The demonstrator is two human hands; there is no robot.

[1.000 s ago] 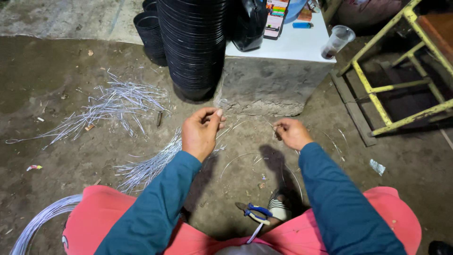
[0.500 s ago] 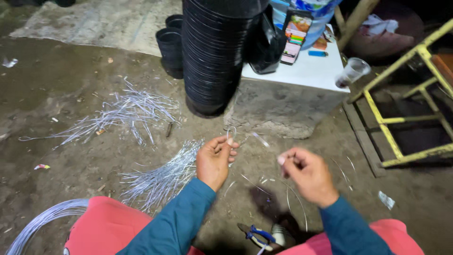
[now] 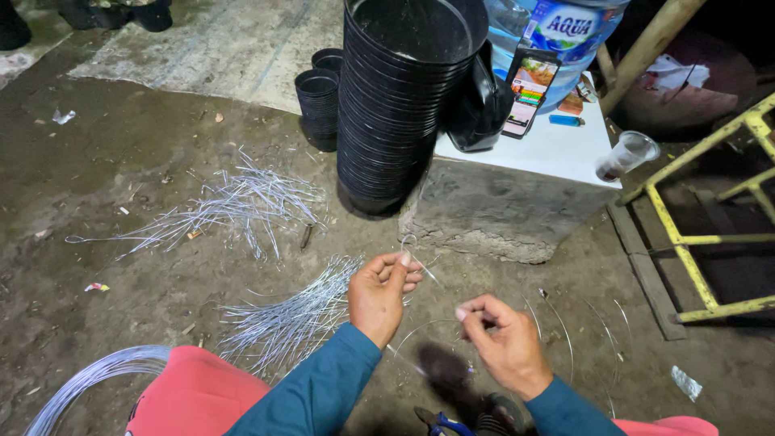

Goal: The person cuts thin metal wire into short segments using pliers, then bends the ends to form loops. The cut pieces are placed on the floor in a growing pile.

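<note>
One head-worn view — looking steeply down, close over the dirt floor (image 3: 121, 169).

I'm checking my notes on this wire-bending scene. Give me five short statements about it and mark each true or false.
1. The left hand pinches a thin wire bent into a small loop at its top. True.
2. The right hand holds the blue-handled pliers. False: the pliers lie on the ground near the feet; the fingers are pinched together, apparently on the wire's other end.
3. A tall stack of black pots stands beside the concrete block. True.
4. The plastic cup lies on the ground. False: it sits at the edge of the block's white top.
5. Bundles of cut wire lie on the ground. True.
</note>
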